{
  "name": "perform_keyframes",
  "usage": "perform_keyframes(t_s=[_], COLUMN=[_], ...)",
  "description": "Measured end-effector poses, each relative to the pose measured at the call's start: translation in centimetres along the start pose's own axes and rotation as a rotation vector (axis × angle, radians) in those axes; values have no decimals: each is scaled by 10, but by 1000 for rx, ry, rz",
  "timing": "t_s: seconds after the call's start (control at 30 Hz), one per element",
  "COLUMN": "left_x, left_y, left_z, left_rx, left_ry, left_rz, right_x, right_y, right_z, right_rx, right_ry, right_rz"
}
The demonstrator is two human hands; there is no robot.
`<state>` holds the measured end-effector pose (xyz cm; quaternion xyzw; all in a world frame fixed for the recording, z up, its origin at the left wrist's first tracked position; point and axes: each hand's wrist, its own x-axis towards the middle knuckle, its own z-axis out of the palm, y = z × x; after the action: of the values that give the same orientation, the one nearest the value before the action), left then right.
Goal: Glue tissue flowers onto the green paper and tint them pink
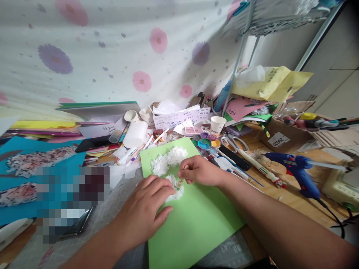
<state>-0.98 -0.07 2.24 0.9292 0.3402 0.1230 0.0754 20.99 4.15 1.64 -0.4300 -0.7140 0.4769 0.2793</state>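
Observation:
A light green sheet of paper (196, 228) lies before me with clusters of white crumpled paper tufts (169, 160) on its upper part. My right hand (198, 171) is closed in a pinch over the sheet, holding a thin tan stick with green and reddish marks (180, 184). The lower end of the stick meets a smaller white tuft (175, 194). My left hand (150, 203) rests at the sheet's left side, fingers stretched and thumb apart, its fingertips touching or very near that tuft. Part of the tuft is hidden behind the fingers.
A blue glue gun (297, 166) with its cord lies to the right. Scissors (234, 142), brushes, paint pots (204, 144) and a paper cup (218, 124) stand behind the sheet. To the left are a blue sheet with textured shapes (25, 149) and a dark cutting mat (224, 254) shows underneath.

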Motion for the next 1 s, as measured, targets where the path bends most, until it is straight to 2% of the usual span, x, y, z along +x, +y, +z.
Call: perform_keyframes(t_s=[0.13, 0.27, 0.4, 0.63, 0.83, 1.0], left_x=[0, 0, 0, -2, -2, -2], left_y=[1, 0, -1, -2, -2, 0], left_z=[1, 1, 0, 0, 2, 1], left_rx=[28, 20, 12, 11, 67, 85], left_ry=[-37, -95, -98, -80, -33, -81], left_rz=[-34, -49, -48, -35, 44, 92], right_x=[0, 1, 2, 0, 1, 2], right_y=[-1, -1, 1, 2, 2, 3], right_z=[-2, -3, -2, -3, -3, -4], right_rx=[-12, 62, 59, -16, 30, -13], right_ry=[1, 67, 80, 33, 66, 61], right_rz=[4, -13, -39, 12, -10, 13])
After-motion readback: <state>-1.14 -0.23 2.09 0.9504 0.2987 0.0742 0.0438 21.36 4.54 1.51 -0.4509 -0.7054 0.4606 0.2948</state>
